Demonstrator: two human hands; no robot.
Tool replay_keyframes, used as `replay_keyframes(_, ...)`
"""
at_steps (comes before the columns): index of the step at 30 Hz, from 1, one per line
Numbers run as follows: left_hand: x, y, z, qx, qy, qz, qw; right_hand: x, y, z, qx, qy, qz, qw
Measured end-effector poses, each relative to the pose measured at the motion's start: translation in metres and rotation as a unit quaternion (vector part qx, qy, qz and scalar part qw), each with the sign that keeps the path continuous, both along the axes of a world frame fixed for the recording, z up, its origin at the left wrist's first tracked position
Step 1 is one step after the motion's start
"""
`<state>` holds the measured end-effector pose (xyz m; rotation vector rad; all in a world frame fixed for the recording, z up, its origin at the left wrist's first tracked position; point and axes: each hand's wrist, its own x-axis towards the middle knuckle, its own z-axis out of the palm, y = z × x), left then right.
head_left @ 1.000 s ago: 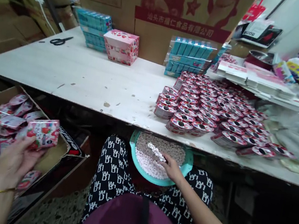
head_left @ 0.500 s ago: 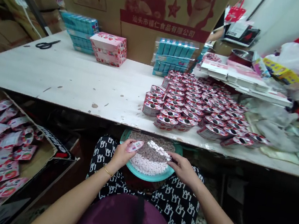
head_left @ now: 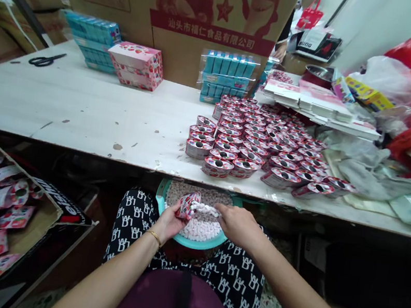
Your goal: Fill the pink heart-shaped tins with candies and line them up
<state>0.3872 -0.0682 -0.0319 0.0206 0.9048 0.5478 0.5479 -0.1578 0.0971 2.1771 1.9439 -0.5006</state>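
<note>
While the left hand (head_left: 169,225) grips a small packet (head_left: 186,206) above the turquoise basin (head_left: 194,243), the right hand (head_left: 236,225) grasps what seems a slim scoop, mostly hidden by white pieces (head_left: 207,209). Probably light, slick and easily creased, the packet suits a gentle grip around its sides; it looks glossy, red and pink. Beyond, similar packets (head_left: 218,167) crowd the tabletop (head_left: 146,128).

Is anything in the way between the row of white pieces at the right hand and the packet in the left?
Nothing visible stands between them: the row of white pieces spans from the right hand to the packet in the left hand, above the teal basin.
</note>
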Motion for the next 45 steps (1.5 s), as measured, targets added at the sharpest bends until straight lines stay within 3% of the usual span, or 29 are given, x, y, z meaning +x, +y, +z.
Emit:
replay_keyframes(4,-0.002,0.000,-0.006,-0.003,0.016,0.004,1.000,-0.017,0.017,0.012,-0.002,-0.051,0.041,0.998)
replay_keyframes(9,-0.002,0.003,-0.002,0.044,0.036,0.020,0.998,-0.024,0.021,0.011,0.051,-0.061,0.072,0.994)
replay_keyframes(14,-0.002,0.008,0.002,0.063,0.018,0.010,0.998,-0.010,0.009,0.001,0.062,-0.057,0.050,0.995)
replay_keyframes(21,0.001,0.014,-0.012,0.001,0.024,0.009,1.000,0.013,-0.007,-0.015,0.072,-0.052,-0.014,0.996)
replay_keyframes(23,-0.001,0.017,-0.013,-0.010,0.027,0.009,1.000,0.020,-0.010,-0.028,0.055,-0.058,-0.030,0.996)
replay_keyframes(26,-0.007,0.018,-0.008,0.000,0.038,0.021,0.999,0.019,-0.007,-0.062,0.005,-0.032,-0.038,0.999)
replay_keyframes(32,-0.042,0.019,0.010,0.086,0.054,0.061,0.993,-0.032,0.028,-0.140,-0.023,0.056,-0.078,0.995)
replay_keyframes(36,-0.063,0.020,0.013,0.088,0.065,0.075,0.991,-0.049,0.040,-0.162,-0.012,0.121,-0.112,0.986)
replay_keyframes(40,-0.067,0.020,0.011,0.079,0.066,0.088,0.991,-0.028,0.028,-0.150,0.012,0.176,-0.123,0.977)
replay_keyframes(45,-0.051,0.016,0.009,0.081,0.045,0.079,0.993,0.006,0.009,-0.092,0.074,0.252,-0.094,0.960)
